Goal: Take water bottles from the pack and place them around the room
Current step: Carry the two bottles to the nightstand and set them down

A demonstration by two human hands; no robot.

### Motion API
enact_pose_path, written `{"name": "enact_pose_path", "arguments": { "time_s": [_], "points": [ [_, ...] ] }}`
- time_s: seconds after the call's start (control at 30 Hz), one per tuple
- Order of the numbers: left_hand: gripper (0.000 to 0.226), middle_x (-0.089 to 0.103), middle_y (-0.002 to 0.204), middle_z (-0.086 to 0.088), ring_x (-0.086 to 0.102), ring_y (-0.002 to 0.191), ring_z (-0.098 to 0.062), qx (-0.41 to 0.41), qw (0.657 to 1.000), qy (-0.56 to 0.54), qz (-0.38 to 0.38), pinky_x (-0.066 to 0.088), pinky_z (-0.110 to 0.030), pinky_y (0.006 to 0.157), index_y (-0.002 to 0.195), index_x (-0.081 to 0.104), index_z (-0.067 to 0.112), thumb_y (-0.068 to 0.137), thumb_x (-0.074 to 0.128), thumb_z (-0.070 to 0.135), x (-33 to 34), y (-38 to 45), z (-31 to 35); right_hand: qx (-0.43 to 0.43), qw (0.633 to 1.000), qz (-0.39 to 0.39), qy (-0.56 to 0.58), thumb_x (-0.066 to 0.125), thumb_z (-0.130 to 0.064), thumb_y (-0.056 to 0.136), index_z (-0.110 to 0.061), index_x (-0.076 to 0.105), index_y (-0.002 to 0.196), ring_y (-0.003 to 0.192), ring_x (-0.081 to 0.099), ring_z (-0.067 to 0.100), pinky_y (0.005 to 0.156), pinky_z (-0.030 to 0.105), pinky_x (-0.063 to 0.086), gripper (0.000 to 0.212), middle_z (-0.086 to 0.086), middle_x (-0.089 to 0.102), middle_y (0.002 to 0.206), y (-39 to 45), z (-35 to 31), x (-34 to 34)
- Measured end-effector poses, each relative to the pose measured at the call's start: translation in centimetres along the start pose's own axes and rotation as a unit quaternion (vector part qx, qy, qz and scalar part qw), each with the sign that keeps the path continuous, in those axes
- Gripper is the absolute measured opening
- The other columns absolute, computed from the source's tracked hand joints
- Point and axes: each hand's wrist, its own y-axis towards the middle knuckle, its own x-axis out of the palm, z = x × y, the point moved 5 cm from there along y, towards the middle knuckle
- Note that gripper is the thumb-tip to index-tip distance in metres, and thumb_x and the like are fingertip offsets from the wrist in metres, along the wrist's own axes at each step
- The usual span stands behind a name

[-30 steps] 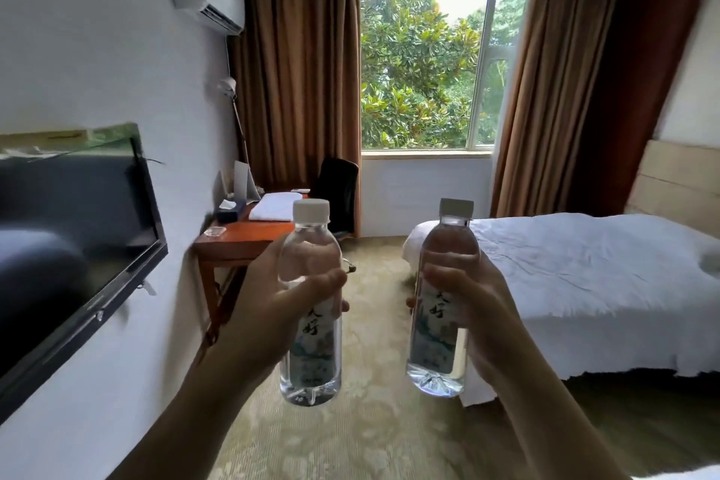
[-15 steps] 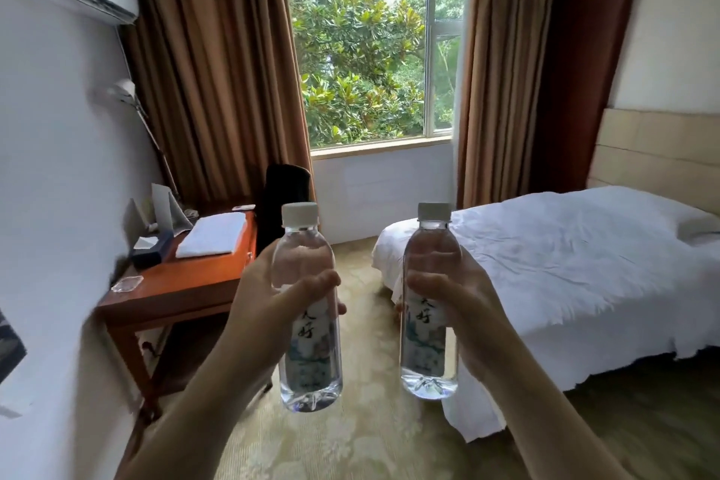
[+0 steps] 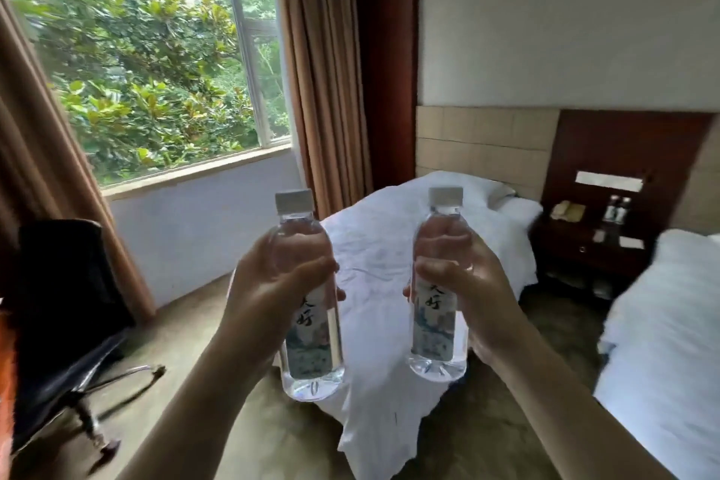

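Clear plastic, white-capped: two water bottles, both held upright in front of me, side by side and apart, above the carpet before the foot of the bed.

Item 1: left bottle (image 3: 309,308), printed label on its lower half, water inside. My left hand (image 3: 272,284) is clamped around its middle, thumb across the front, fingers curled behind.

Item 2: right bottle (image 3: 438,296), same label and cap. My right hand (image 3: 463,284) grips its upper body, thumb lying over the front just above the label.

Item 3: bed (image 3: 389,245) with rumpled white sheet, its foot corner hanging toward the carpet (image 3: 202,331) below the bottles; pillow at the headboard end.

Item 4: second bed (image 3: 662,323), white, at the right edge.

Item 5: dark wooden nightstand (image 3: 576,242) between the two beds, carrying two more small bottles (image 3: 617,208) standing together at its back edge, beside a telephone (image 3: 567,210).

Item 6: black office chair (image 3: 66,304), lower left.

Item 7: window (image 3: 148,62) showing green foliage, flanked by brown curtains (image 3: 319,70).
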Motion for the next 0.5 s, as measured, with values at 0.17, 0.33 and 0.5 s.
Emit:
{"name": "enact_pose_path", "arguments": {
  "time_s": [0.17,0.33,0.5],
  "points": [
    [0.041,0.067,0.079,-0.012,0.070,0.067,-0.034,0.002,0.986,-0.060,-0.156,0.062,-0.050,0.067,0.095,0.066,0.018,0.059,0.075,0.036,6.7,11.1,-5.0,0.026,0.988,0.153,-0.011,0.075,-0.035,0.054,-0.029,0.064,0.096,0.091,0.064,0.032,0.083,0.054,0.055,0.043,0.003,0.063,0.092,4.7,2.4,-7.4],
    [0.036,0.069,0.081,-0.013,0.071,0.067,-0.035,-0.017,0.956,-0.101,-0.274,0.059,-0.045,0.065,0.090,0.066,0.024,0.056,0.076,0.035,14.7,18.8,-9.2,0.002,0.969,0.239,-0.056,0.070,-0.019,0.063,-0.015,0.059,0.097,0.075,0.061,0.032,0.073,0.044,0.055,0.036,0.007,0.058,0.080,7.8,2.9,-12.5],
    [0.027,0.072,0.080,-0.011,0.072,0.065,-0.032,-0.034,0.932,-0.123,-0.339,0.059,-0.036,0.062,0.091,0.066,0.024,0.065,0.073,0.025,22.5,23.8,-12.5,-0.001,0.945,0.322,-0.050,0.072,-0.025,0.060,-0.020,0.059,0.098,0.069,0.064,0.029,0.066,0.041,0.056,0.040,0.004,0.060,0.078,9.9,5.3,-18.3]
  ]
}}
